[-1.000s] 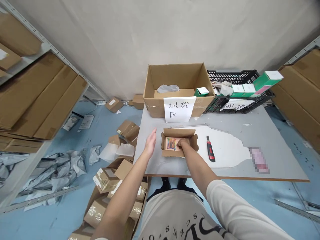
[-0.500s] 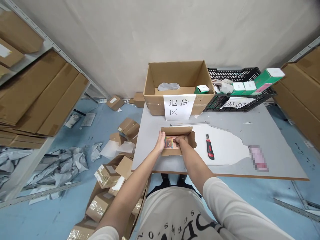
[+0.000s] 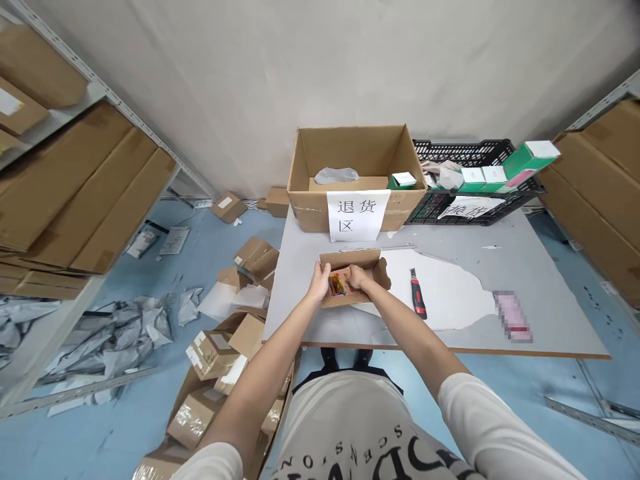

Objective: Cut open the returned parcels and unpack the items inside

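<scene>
A small open cardboard box (image 3: 350,257) stands at the near part of the table, its flap up on the right end. My left hand (image 3: 319,283) is closed over the box's left wall, thumb on the inside. Within the box lies a flat pinkish packet (image 3: 338,284) with a bright multicoloured print, slightly tilted. My right hand (image 3: 360,277) reaches into the box, its fingers closed on the packet's right end; the fingertips are partly hidden. To the right, a red and black utility knife (image 3: 419,295) rests on a white sheet (image 3: 453,293).
A large carton (image 3: 307,207) with a paper sign stands at the back of the table (image 3: 540,280), beside a black crate (image 3: 430,212) holding green boxes. A blurred pink item (image 3: 513,315) lies on the right. Cardboard parcels (image 3: 215,353) crowd the floor on the left.
The small box has turned slightly and its right end has come nearer to me. The packet inside has tilted, and my right hand has shifted its grip on it.
</scene>
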`<state>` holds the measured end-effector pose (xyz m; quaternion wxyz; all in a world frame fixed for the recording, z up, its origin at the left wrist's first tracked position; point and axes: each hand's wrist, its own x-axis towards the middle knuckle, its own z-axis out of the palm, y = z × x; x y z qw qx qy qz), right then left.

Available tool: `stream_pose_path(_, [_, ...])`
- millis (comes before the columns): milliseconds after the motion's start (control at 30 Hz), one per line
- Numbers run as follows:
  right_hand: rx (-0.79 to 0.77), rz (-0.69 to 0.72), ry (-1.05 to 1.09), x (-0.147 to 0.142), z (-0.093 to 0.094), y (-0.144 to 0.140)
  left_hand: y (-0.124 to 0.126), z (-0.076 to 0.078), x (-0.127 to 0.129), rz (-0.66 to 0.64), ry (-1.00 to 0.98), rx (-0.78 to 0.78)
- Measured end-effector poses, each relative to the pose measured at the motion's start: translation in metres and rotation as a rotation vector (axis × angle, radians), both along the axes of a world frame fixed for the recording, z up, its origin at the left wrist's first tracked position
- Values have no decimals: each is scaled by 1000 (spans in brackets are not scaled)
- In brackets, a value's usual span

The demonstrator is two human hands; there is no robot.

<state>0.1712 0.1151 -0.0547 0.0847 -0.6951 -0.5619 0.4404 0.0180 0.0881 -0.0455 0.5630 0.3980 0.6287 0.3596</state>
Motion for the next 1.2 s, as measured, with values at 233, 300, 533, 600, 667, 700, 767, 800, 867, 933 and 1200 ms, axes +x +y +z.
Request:
stream_pose_path(233, [351,180,-14,30,61,-11,1,9,-1,30,113,58])
stream_pose_path(300, [459,151,120,44,81,-12,0,24,-1,32,143,168])
stream_pose_path(533, [328,3,743,80,147,-24,-30,96,4,-370,-359,179])
stream_pose_path(600, [297,-116,809,86,151,-33,-47,105,9,-397,-418,84])
stream_pose_path(667, [304,-273,887,90,146,-44,-63,108,13,-315,-454,54])
stream_pose_path(700, [309,-344,938,92,141,-50,-70,107,16,-268,-473,52])
stream_pose_path(767, [293,-439,1073,95,130,-63,-81,105,20,-203,-516,48])
stream_pose_path(800, [266,-465,1153,96,124,-70,-86,104,22,-185,-538,38])
stream_pose_path(867, [183,-489,1300,93,112,-84,-92,103,27,-149,-587,5])
stream_pose_path(933, [78,-489,1391,86,103,-96,-97,104,33,-129,-650,-39])
stream_pose_path(1200, [-47,-294,1472,55,94,-114,-107,98,64,-79,-935,-195])
